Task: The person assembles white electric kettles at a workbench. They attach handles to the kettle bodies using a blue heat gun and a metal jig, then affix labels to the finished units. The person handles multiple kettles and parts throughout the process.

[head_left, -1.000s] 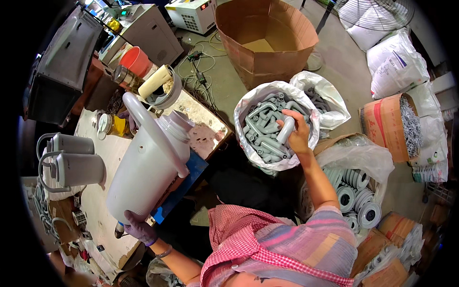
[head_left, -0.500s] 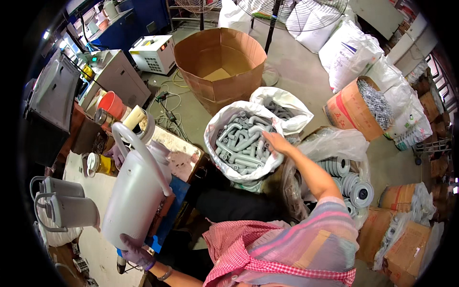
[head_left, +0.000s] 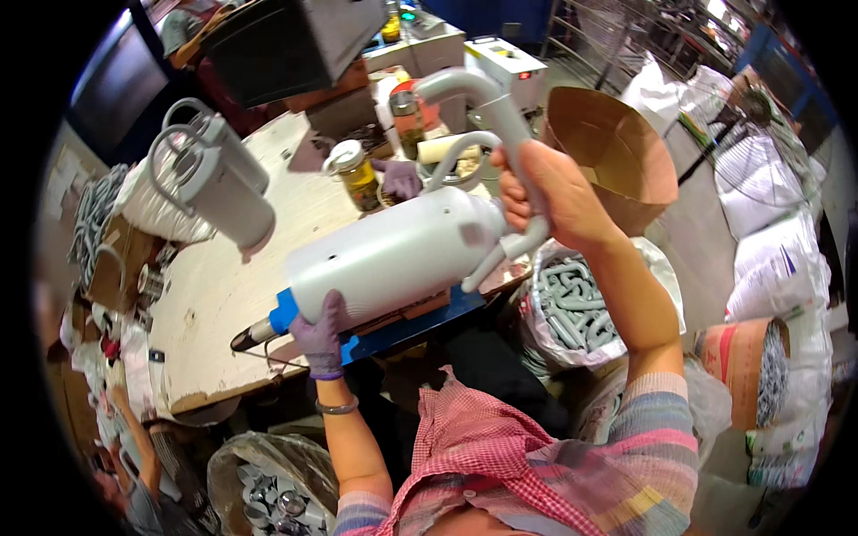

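A large grey plastic canister [head_left: 393,250] lies tilted over the bench's front edge, an arched handle [head_left: 460,154] rising from its far side. My left hand [head_left: 320,341], in a purple-grey glove, grips the canister's bottom edge beside a blue-collared tool [head_left: 268,323]. My bare right hand [head_left: 559,192] is wrapped around a bent grey plastic tube [head_left: 500,112], held at the canister's neck end. Its lower, curved end overlaps the neck in view; whether they touch I cannot tell. More bent grey tubes [head_left: 576,304] fill a white sack [head_left: 660,277] below my right forearm.
Two grey canisters [head_left: 223,192] with handles stand on the bench [head_left: 214,308] at left. Behind the work are a yellow jar [head_left: 357,179] and a loose glove [head_left: 398,179]. A big carton [head_left: 617,152] stands at right; a bag of grey parts [head_left: 268,491] sits lower left.
My right hand has left the sack and come up to the canister's neck with a bent grey tube. The view has turned left; my left hand stays at the canister's bottom end.
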